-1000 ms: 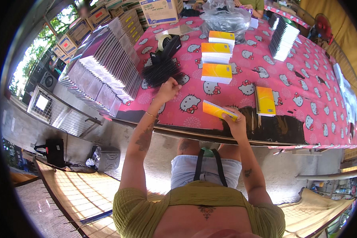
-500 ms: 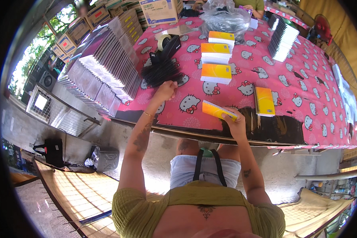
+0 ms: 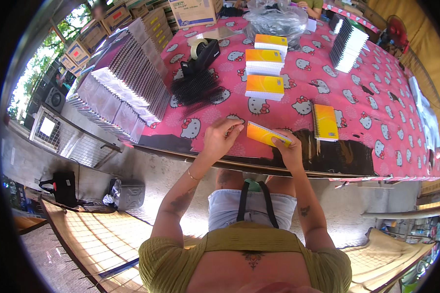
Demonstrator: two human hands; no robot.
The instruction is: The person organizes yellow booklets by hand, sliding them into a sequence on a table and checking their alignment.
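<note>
My right hand (image 3: pixel 289 148) grips a small yellow-orange notepad (image 3: pixel 262 134) by its right end, above the table's front edge. The pad's white paper edge shows, and no binding is visible along it. Just left of the pad is my left hand (image 3: pixel 223 136), its fingers pinched together near the pad's left end. Whatever is between those fingers is too small to make out. Beyond my left hand lies a pile of black spiral binding coils (image 3: pixel 195 88). To the right of the pad rests a yellow notebook (image 3: pixel 325 122) with a black coil along its left side.
Three stacks of yellow pads (image 3: pixel 264 88) stand mid-table. A black tape dispenser (image 3: pixel 201 56) sits behind the coils. Tall stacks of spiral notebooks (image 3: pixel 127 73) fill the left side; another notebook stack (image 3: pixel 348 46) stands far right. A clear plastic bag (image 3: pixel 276 24) lies at the back.
My left hand has come away from the coil pile, moving right and toward me to the pad's left end. My right hand still holds the pad in nearly the same place.
</note>
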